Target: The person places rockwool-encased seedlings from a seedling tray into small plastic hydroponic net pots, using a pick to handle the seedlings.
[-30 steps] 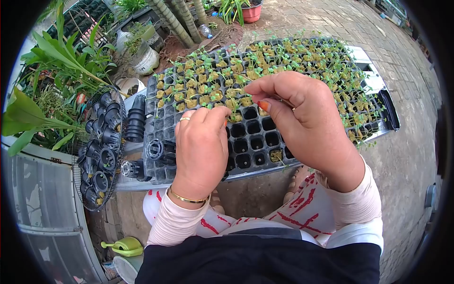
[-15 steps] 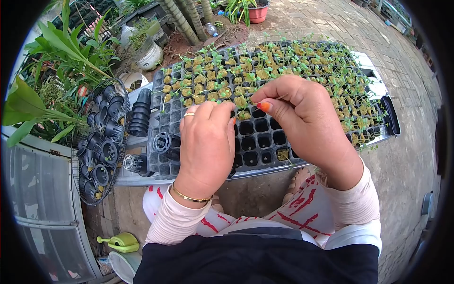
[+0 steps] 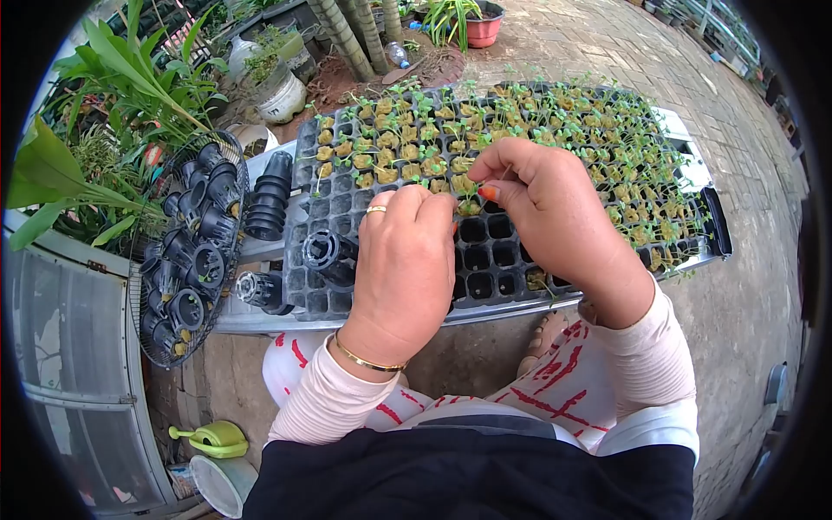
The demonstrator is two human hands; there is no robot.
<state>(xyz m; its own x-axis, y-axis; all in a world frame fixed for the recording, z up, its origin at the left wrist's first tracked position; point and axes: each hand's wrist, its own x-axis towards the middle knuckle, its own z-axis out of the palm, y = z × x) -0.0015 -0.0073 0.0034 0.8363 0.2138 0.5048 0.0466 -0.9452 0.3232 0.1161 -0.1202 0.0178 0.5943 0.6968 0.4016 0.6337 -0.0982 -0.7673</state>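
Note:
A black seedling tray [image 3: 319,208] lies in front of me, with yellowish sponge plugs [image 3: 386,158] and thin green seedlings [image 3: 555,130] in many of its cells. My left hand [image 3: 405,260], with a ring and a bracelet, is closed over the middle of the tray; its fingertips are mostly hidden. Close to its right, my right hand [image 3: 559,204] pinches thumb against index finger above a sponge plug [image 3: 468,208]. What either hand holds is too small or covered to tell. Left of my left hand, a black net cup [image 3: 329,256] stands on the tray.
Another net cup [image 3: 263,292] lies at the tray's left edge, beside a stack of net cups [image 3: 269,198]. A wire basket [image 3: 232,251] of net cups stands further left. Leafy plants [image 3: 130,87] grow behind it. A green watering can [image 3: 218,439] sits low on the left.
My view has shifted slightly, so the tray appears a little further right and lower. Both hands stay close together over the tray, my right fingertips now nearer the sponge plug.

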